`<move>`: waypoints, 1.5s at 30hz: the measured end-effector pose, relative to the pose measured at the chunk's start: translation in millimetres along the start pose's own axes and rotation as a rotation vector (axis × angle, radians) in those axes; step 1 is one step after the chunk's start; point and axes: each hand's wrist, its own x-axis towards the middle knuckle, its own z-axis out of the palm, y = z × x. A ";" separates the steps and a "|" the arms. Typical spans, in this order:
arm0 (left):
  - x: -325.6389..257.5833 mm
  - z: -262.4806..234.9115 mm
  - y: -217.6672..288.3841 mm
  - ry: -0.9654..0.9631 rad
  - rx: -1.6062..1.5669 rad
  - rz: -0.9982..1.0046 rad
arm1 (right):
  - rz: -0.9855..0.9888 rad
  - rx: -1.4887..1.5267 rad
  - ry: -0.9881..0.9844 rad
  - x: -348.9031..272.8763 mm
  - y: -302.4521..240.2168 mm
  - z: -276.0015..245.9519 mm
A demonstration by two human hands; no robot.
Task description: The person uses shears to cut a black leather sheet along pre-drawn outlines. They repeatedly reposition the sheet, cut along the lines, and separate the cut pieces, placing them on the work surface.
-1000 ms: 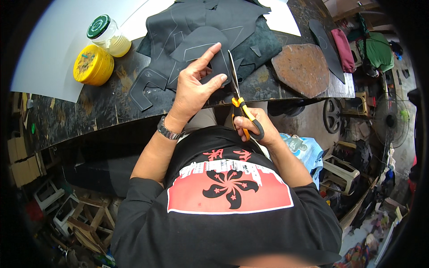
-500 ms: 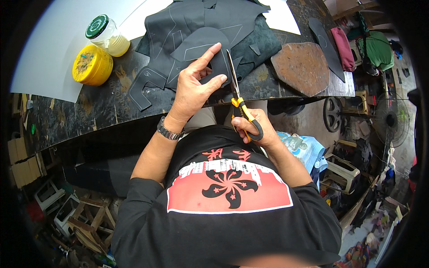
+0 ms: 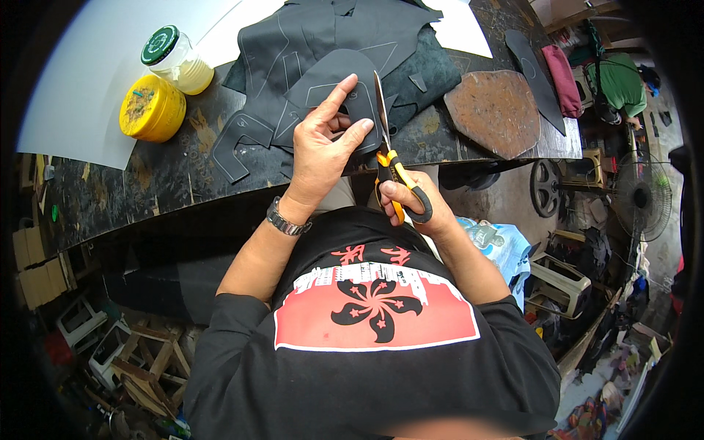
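My left hand (image 3: pixel 321 147) grips a black leather-like piece (image 3: pixel 339 67) with a rounded end and pale marked lines. Its index finger lies along the piece and the thumb presses near the lower edge; the other fingers are partly hidden. In my right hand (image 3: pixel 425 198) are scissors (image 3: pixel 389 165) with yellow, orange and black handles. Their blades point away from me along the piece's right edge, and the handles stand apart. Under and behind the held piece lie more black sheets (image 3: pixel 308 33) with pale outlines. A hooked black cut piece (image 3: pixel 238 143) rests left of my left hand.
On the dark worktable (image 3: pixel 95 198), a yellow tub (image 3: pixel 152 110) and a green-lidded jar (image 3: pixel 176 62) stand at left. A brown board (image 3: pixel 493 110) lies at right, near a pink item (image 3: pixel 562 81). Beyond are a fan (image 3: pixel 642 194) and a person in green (image 3: pixel 620 81).
The scissors' handles have spread further apart, and their tip has shifted slightly away from me. The held piece has moved slightly to the right. The person in green now shows an arm.
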 end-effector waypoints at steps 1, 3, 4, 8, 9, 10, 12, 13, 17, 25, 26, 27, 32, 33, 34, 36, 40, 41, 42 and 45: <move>-0.2 -0.5 0.4 -0.006 0.006 -0.006 | 0.002 -0.012 0.008 -0.2 1.1 0.4; -0.6 -2.3 1.1 -0.017 0.016 -0.021 | 0.009 -0.036 0.014 -0.6 3.3 0.0; -0.9 -2.9 1.1 -0.019 0.028 -0.023 | 0.012 -0.048 0.012 -0.5 4.5 -0.3; -1.4 -2.7 -0.5 -0.019 0.038 -0.026 | 0.019 -0.064 0.013 -0.5 8.6 -0.5; -1.2 -2.4 -1.2 -0.022 0.030 -0.017 | 0.023 -0.069 0.016 -0.9 8.9 -0.4; -1.3 -2.3 -1.6 -0.020 0.040 -0.024 | 0.028 -0.074 0.018 -1.5 8.9 -0.3; -1.4 -2.1 -2.2 -0.022 0.054 -0.039 | 0.035 -0.080 0.017 -1.9 7.9 0.1; -1.5 -2.1 -2.3 -0.026 0.036 -0.031 | 0.038 -0.080 0.013 -2.0 6.8 0.1; -5.4 -0.4 -1.4 -0.055 0.018 -0.069 | -0.004 0.011 0.018 1.9 0.7 -2.1; -8.3 1.1 -0.2 -0.060 0.018 -0.080 | -0.022 0.021 0.008 0.2 -1.4 -1.6; -8.1 0.8 0.1 -0.062 0.018 -0.082 | -0.017 0.012 0.007 -0.3 -1.3 -1.8; -8.0 0.4 0.5 -0.065 0.015 -0.084 | -0.002 -0.019 0.003 -0.4 -1.6 -2.7; -8.8 -0.1 5.0 -0.113 -0.031 -0.136 | -0.022 0.015 0.017 3.3 -2.0 -4.2; -9.0 0.7 5.8 -0.119 -0.036 -0.139 | -0.025 0.015 0.022 3.4 -2.8 -5.5; -9.0 1.1 6.5 -0.128 -0.045 -0.141 | -0.028 0.012 0.020 3.1 -3.3 -6.5; -7.8 0.5 7.9 -0.136 -0.037 -0.137 | -0.043 0.022 0.006 2.1 -4.3 -8.5; -3.6 -7.5 11.6 -0.217 0.002 -0.150 | -0.034 0.049 -0.018 -0.2 -2.9 -9.9; -3.0 -8.4 12.2 -0.219 -0.027 -0.163 | -0.042 0.033 -0.010 -0.7 -1.9 -9.4; -2.3 -9.2 12.7 -0.221 -0.056 -0.177 | -0.050 0.016 -0.001 -1.3 -0.8 -9.0; 1.4 -12.3 14.8 -0.239 -0.074 -0.189 | -0.043 -0.018 0.010 -2.5 -0.2 -10.3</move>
